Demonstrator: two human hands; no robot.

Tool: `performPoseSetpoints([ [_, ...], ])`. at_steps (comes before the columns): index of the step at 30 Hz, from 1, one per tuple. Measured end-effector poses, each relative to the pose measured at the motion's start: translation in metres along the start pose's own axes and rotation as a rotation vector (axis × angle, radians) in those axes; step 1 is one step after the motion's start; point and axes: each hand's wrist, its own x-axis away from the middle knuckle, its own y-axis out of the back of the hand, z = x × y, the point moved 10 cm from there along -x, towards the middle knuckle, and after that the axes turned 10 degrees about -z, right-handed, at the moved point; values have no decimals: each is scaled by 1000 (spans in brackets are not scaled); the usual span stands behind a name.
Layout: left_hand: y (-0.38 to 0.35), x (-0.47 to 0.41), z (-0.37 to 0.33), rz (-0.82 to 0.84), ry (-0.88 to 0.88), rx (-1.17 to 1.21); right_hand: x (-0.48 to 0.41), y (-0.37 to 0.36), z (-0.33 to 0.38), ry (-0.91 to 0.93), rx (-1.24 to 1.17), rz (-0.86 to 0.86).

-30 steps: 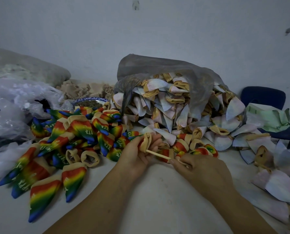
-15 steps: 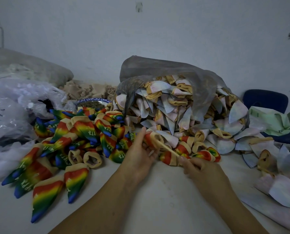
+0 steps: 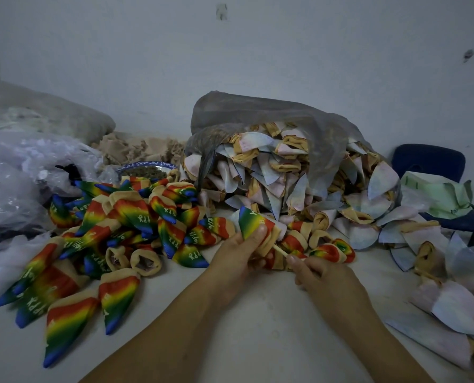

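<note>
Gripping a rainbow cone (image 3: 253, 222), the left hand (image 3: 240, 251) faces the right hand (image 3: 327, 277) pinching a stick (image 3: 281, 251).

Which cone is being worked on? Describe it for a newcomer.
Find the big grey bag of pale cones mid-table. Just before its mouth, the left hand grips one rainbow cone. Alone among the rainbow pile, it is off the table, blue tip up, a thin stick held by the right hand in its tan end.
</note>
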Motion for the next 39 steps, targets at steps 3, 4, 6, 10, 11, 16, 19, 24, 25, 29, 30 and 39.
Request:
performPoseSetpoints([
  [3, 4, -2, -5, -29, -92, -122, -1, -1, -1, 13, 7, -1],
  [4, 5, -3, -5, -40, -110, -148, -1, -3, -1, 20, 9, 2],
  [6, 12, -6, -4, -110, -118, -162, -2, -6, -2, 31, 30, 8],
  [10, 27, -10, -9, -206, -43, 193, -5, -3, -11, 49, 185, 8],
  [11, 27, -11, -11, -189, -28, 314, -7, 0, -16, 35, 216, 11],
  [16, 17, -8, -15, -96, 37, 576, -12, 20, -25, -91, -61, -129],
  [19, -2, 0, -4, -26, 87, 445, -7, 16, -3, -56, -291, -147],
  [24, -32, 13, 12, 103, 115, 274, -2, 9, 23, 47, -424, -120],
  [25, -32, 14, 11, 102, 107, 247, -2, 9, 23, 67, -410, -133],
  [29, -29, 16, 11, 59, 95, 149, 0, 7, 22, 107, -390, -121],
  [30, -27, 15, 11, 44, 94, 136, 0, 5, 22, 115, -384, -114],
  [39, -25, 10, 12, -29, 111, 220, 0, -2, 6, -149, -696, -165],
])
